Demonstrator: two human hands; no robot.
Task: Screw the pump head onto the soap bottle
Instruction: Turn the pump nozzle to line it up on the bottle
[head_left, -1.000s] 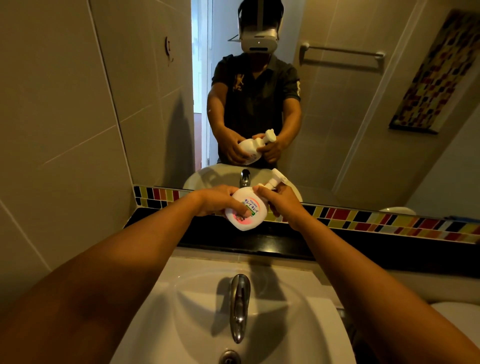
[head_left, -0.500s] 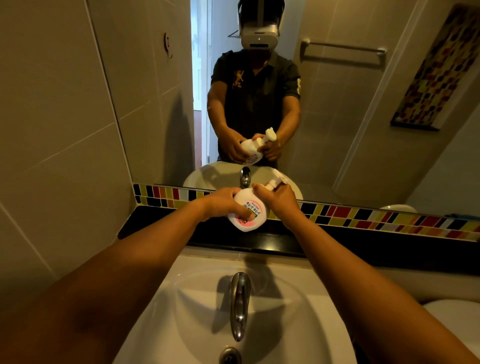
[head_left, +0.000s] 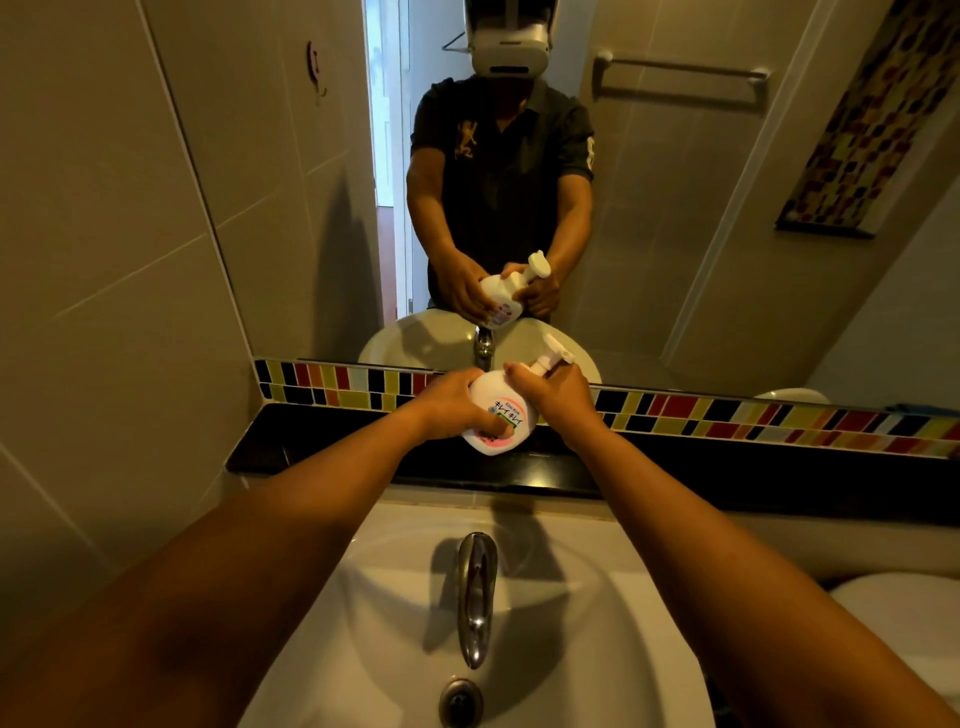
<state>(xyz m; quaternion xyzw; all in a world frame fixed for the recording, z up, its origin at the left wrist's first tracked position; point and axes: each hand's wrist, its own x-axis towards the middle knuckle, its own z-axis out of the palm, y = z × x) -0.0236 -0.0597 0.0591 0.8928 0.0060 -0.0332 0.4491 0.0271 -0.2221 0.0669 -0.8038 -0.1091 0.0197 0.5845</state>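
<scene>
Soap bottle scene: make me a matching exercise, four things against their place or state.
Things:
1. soap bottle
2. pump head
3. faucet
4. sink

Places or states:
A. below the hands, white
B. tilted, gripped by the left hand
C. chrome, over the basin
D. atop the bottle, right hand at its collar

Pairs: 1-B, 2-D, 3-C, 4-A

My view is dim and warm, yellow-brown throughout. The brightest patch is the doorway reflected in the mirror. The tap throws a soft shadow into the sink. Wide-angle bending curves the edges; my forearms blur slightly up close.
</scene>
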